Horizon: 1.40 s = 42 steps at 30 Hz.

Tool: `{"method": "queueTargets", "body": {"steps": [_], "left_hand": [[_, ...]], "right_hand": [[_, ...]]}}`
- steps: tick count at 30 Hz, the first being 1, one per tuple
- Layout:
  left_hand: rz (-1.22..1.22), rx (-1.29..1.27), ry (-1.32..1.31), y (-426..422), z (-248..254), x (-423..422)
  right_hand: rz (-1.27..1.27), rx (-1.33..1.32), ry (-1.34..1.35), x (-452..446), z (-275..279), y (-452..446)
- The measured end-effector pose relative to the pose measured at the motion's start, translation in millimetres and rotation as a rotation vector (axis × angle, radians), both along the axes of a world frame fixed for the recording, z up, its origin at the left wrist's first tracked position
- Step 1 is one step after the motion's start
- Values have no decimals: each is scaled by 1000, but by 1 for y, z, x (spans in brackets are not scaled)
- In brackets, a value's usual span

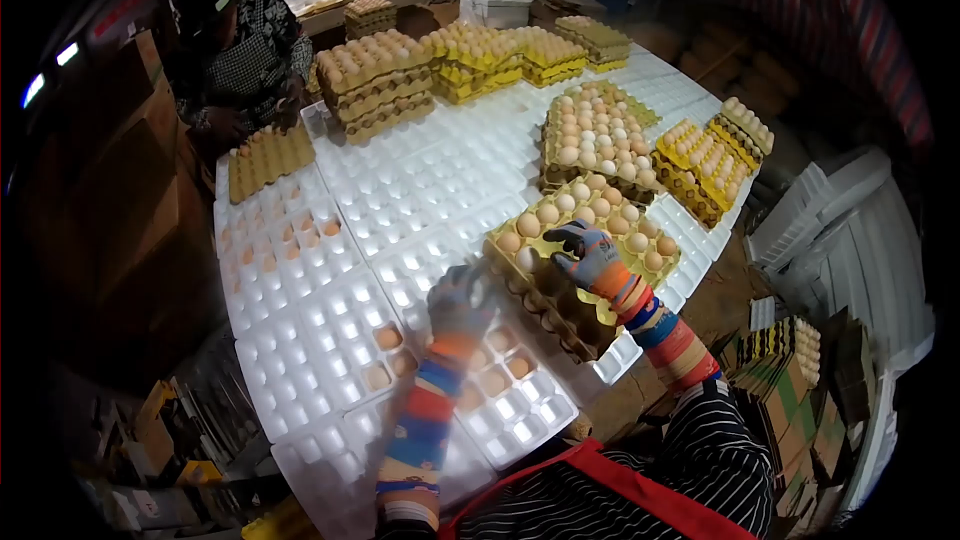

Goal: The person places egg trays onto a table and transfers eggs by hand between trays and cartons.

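My left hand [460, 305], in a grey glove and striped sleeve, is smeared by motion above the white foam trays [350, 365]. Its fingers are too blurred to tell whether they hold anything. Several eggs [388, 338] sit in the foam hollows on both sides of that forearm. Over the near cardboard egg tray [560, 305], my gloved right hand [592, 258] has its dark-tipped fingers curved and apart, with no egg visible between them. That tray tops a small stack; eggs [585, 202] fill its far and right side, while its near-left cups are bare.
Egg-filled tray stacks stand along the far edge [375, 80] and at the right [705, 165]. Another person [240, 60] is at the far left beside a cardboard egg tray [270, 162]. White foam pieces [830, 220] and flattened cartons [790, 410] lie at the right.
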<state>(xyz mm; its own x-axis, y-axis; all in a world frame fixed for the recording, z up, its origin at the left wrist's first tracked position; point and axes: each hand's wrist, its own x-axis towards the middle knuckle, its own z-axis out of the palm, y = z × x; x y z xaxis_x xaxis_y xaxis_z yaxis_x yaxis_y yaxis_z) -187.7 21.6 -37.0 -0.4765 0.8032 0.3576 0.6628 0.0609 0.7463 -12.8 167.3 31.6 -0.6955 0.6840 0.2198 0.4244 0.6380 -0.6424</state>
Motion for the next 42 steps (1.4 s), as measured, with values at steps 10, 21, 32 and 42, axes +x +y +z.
{"method": "queueTargets", "body": {"steps": [10, 21, 32, 42], "left_hand": [[174, 100, -220, 64, -10, 55], [142, -573, 334, 97, 34, 26], [-235, -84, -870, 108, 52, 9], [64, -889, 413, 186, 64, 49]], "right_hand": [[588, 569, -372, -59, -39, 101], [470, 353, -455, 17, 14, 103], [310, -709, 187, 42, 5, 146], [411, 169, -352, 12, 0, 137]]}}
